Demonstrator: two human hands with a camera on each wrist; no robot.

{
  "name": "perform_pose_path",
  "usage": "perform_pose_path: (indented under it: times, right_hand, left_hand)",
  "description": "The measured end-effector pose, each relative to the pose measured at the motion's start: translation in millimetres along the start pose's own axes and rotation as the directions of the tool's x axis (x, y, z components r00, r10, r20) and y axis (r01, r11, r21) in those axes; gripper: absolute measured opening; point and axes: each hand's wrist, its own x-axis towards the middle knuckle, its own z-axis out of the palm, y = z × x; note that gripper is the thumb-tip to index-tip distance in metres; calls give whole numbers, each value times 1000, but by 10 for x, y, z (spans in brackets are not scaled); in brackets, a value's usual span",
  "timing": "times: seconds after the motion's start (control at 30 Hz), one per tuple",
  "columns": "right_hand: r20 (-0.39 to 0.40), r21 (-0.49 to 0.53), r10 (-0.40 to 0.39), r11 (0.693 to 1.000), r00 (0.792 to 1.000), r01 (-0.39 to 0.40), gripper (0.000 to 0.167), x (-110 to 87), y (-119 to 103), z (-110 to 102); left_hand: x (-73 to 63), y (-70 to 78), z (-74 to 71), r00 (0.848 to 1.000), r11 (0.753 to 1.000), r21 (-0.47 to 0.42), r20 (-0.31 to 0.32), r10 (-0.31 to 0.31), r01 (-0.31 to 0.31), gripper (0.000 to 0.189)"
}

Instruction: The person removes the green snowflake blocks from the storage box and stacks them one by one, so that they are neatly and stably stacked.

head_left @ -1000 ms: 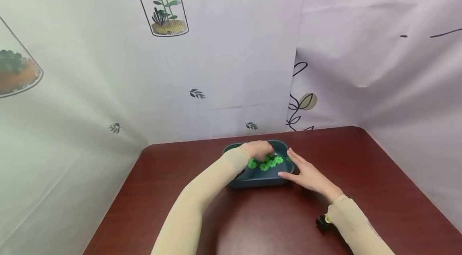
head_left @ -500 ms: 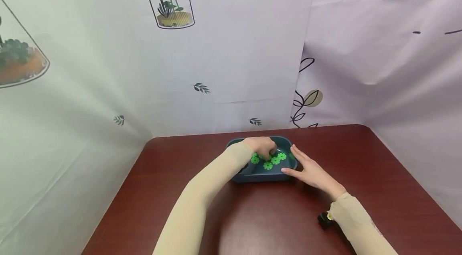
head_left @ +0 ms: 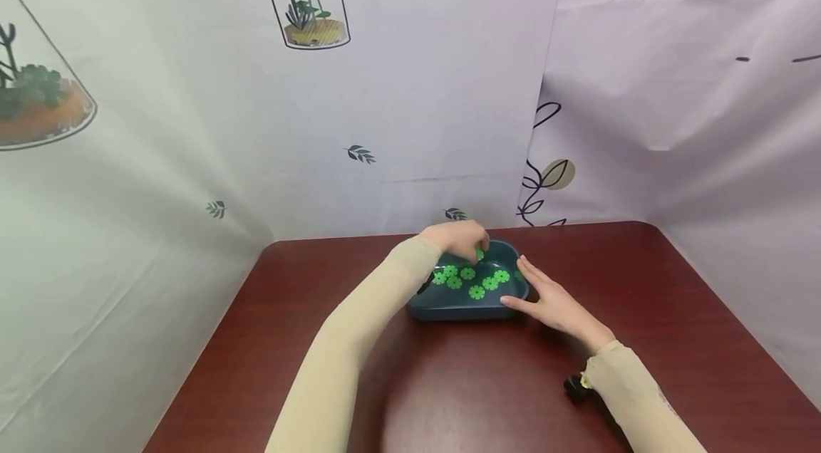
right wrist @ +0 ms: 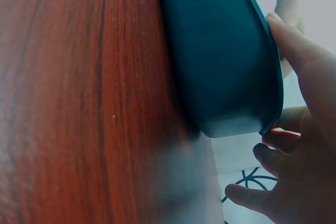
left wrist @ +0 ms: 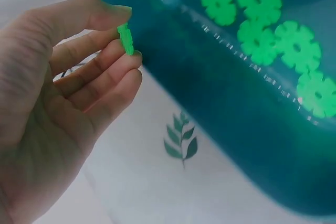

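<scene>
A blue-green tray (head_left: 449,312) with raised walls sits on the table. Several green flower-shaped plastic discs (head_left: 477,292) lie flat on its floor. Above the tray's back part, my left hand (head_left: 457,238) pinches one such green disc (left wrist: 125,39) between thumb and fingertips, as the left wrist view shows edge-on. My right hand (head_left: 554,307) rests at the tray's near right corner with its fingers spread and fairly straight. In the right wrist view the thumb (right wrist: 294,43) touches the rim and the other fingers lie around the corner's outside.
The dark red-brown table (head_left: 487,382) extends around the tray on all sides. A pale fabric backdrop (head_left: 417,104) printed with plants rises right behind its far edge. Something small and black (head_left: 576,388) is at the right sleeve's cuff.
My left hand has risen from the tray's floor toward its back, bringing up a green disc. The right hand stays on the corner. The head view has shifted slightly.
</scene>
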Motion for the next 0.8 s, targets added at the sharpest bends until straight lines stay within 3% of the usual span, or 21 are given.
perform_pose_path:
  times: [0.27, 0.47, 0.63, 0.8]
  right_hand:
    - [-1, -6, 8, 1000, 1000, -8, 104, 6, 3, 14]
    - [5, -12, 21, 1000, 1000, -21, 105, -3, -4, 8]
    - [2, -19, 11, 1000, 1000, -11, 104, -4, 1, 17]
    - [2, -14, 10, 1000, 1000, -10, 103, -12, -1, 16]
  left_hand:
    - [-264, -177, -197, 998, 998, -49, -58, -30, 27, 34]
    - [-534, -390, -251, 989, 993, -99, -122, -82, 70, 34]
    - [-806, -628, -258, 965, 980, -168, -223, -139, 102, 34]
    - [-1111, -874, -178, 924, 962, -252, -332, -191, 108, 35]
